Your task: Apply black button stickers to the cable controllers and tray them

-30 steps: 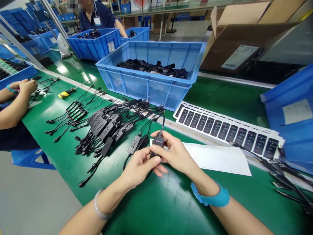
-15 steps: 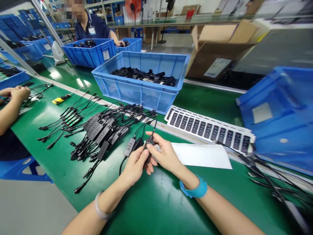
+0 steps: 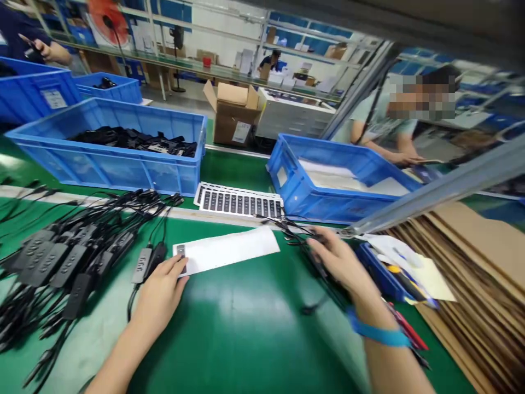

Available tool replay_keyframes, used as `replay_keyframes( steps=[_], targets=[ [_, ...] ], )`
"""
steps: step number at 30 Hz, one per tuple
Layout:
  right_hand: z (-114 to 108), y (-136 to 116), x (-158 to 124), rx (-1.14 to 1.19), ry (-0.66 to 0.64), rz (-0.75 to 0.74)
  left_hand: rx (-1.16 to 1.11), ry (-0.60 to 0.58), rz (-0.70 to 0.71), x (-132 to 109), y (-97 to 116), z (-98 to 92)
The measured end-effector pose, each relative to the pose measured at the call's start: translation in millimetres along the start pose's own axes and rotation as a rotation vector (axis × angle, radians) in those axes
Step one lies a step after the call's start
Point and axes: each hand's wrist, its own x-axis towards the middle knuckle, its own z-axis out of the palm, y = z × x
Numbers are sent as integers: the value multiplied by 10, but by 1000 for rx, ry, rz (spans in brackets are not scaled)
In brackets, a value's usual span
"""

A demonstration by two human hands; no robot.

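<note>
At the left end of a white backing sheet [image 3: 233, 251] sits one dark label [image 3: 181, 251]. The fingers of my left hand [image 3: 162, 287] are closed together on that end, by the label. Just left of them lie a grey inline controller [image 3: 141, 265] and a black one [image 3: 158, 255], both with cables. Over to the right, my right hand [image 3: 338, 262] is wrapped round a black cabled controller in a bundle of black cables [image 3: 305, 241]. It is blurred, and the fingers partly cover what they hold. A heap of controllers [image 3: 68, 265] fills the left side.
Label sheets [image 3: 241, 202] lie behind the white sheet. A blue bin of black parts [image 3: 123, 169] and a blue bin with papers [image 3: 328, 202] stand behind. At right are a blue tool tray [image 3: 379, 273], stacked cardboard [image 3: 471, 306] and a slanting metal post [image 3: 451, 169].
My view has swung right. Both hands have left the controller they held together; the left has come to the white sheet's end, the right has moved far right to the cable bundle.
</note>
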Motion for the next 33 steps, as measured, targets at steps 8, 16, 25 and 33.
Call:
replay_keyframes(
  steps=[8, 16, 25, 33],
  targets=[
    [101, 336, 50, -514, 190, -259, 91, -112, -6, 19, 102, -38],
    [1826, -1103, 107, 46, -489, -674, 2, -130, -47, 18, 138, -72],
    [2243, -1266, 73, 150, -606, -657, -5, -193, -302, 46, 212, -126],
    [2097, -1283, 171, 779, -1074, -81, 47, -15, -352, 15, 92, -247]
  ],
)
